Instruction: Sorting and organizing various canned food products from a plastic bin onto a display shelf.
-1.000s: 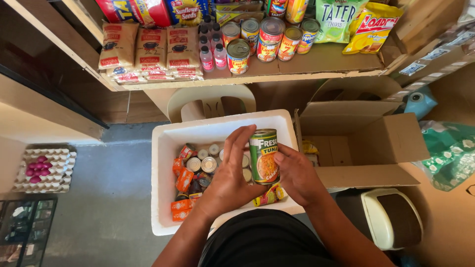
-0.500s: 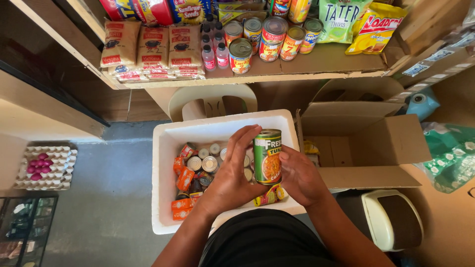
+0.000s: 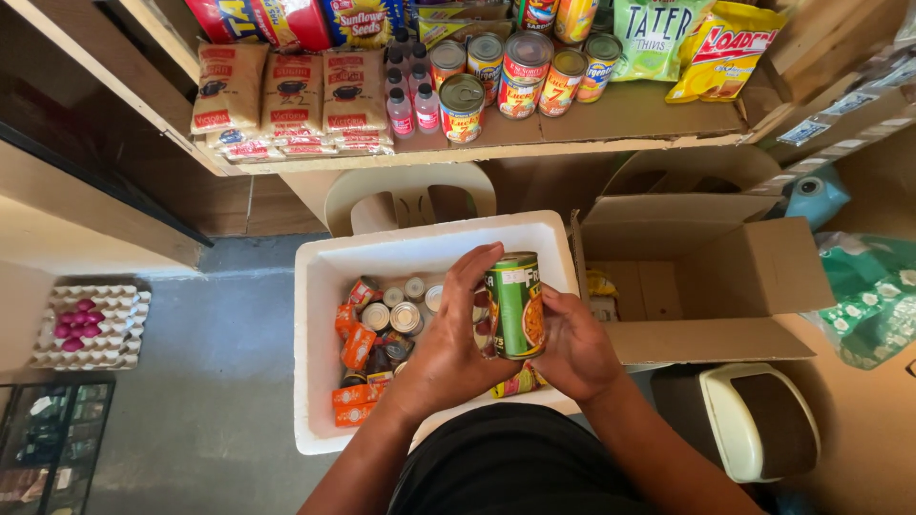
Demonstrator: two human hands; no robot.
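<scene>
Both hands were clamped together on a green-labelled tin can [image 3: 515, 305], the left hand [image 3: 448, 348] curled round its left side and the right hand [image 3: 571, 348] cupping its right, holding it upright above a white foam box [image 3: 315, 362]. Beneath the hands, the box held small cans and orange packets [image 3: 355, 345]; an open cardboard box [image 3: 711, 277] stood just right of them. Beyond the hands, a wooden shelf [image 3: 649, 119] carried tins, bottles and snack bags, and far to the left an egg tray [image 3: 91, 326] rested on the grey floor.
</scene>
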